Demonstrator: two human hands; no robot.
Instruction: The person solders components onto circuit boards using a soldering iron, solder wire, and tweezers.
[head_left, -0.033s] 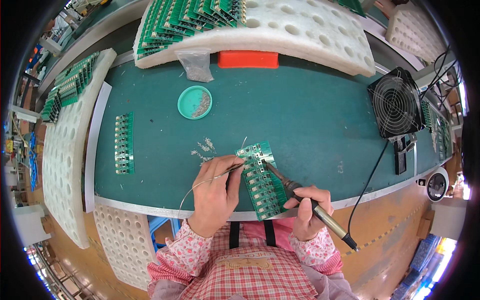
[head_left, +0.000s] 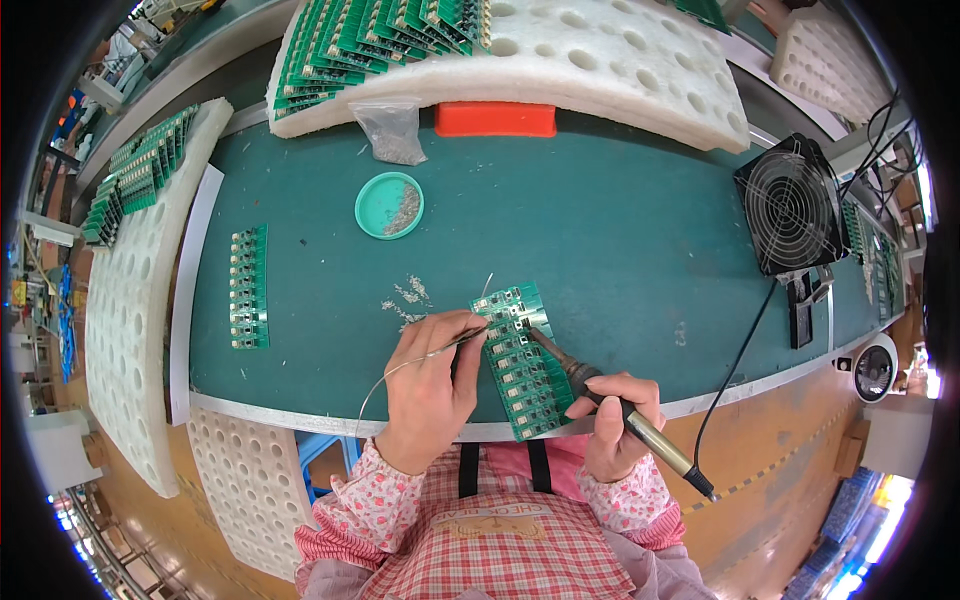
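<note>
A green circuit board [head_left: 525, 385] with rows of small parts lies at the table's front edge, between my hands. My left hand [head_left: 428, 390] pinches a thin solder wire [head_left: 398, 368] at the board's left side. Something dark shows under its fingers, too hidden to name. In my right hand [head_left: 622, 415] is a soldering iron [head_left: 655, 441], gripped by its handle. The iron slants up to the left, its tip at the board's upper part. Whether the tip touches a joint is too small to tell. Tiny pale pieces [head_left: 412, 291] are scattered beyond my left hand.
Another circuit board [head_left: 249, 287] lies at left. Farther back are a green dish [head_left: 389, 206] of small parts, a clear bag [head_left: 392, 132] and a red block [head_left: 495, 119]. White foam trays [head_left: 600, 70] hold upright boards. A black fan [head_left: 790, 205] stands at right; the iron's cord [head_left: 735, 370] hangs nearby.
</note>
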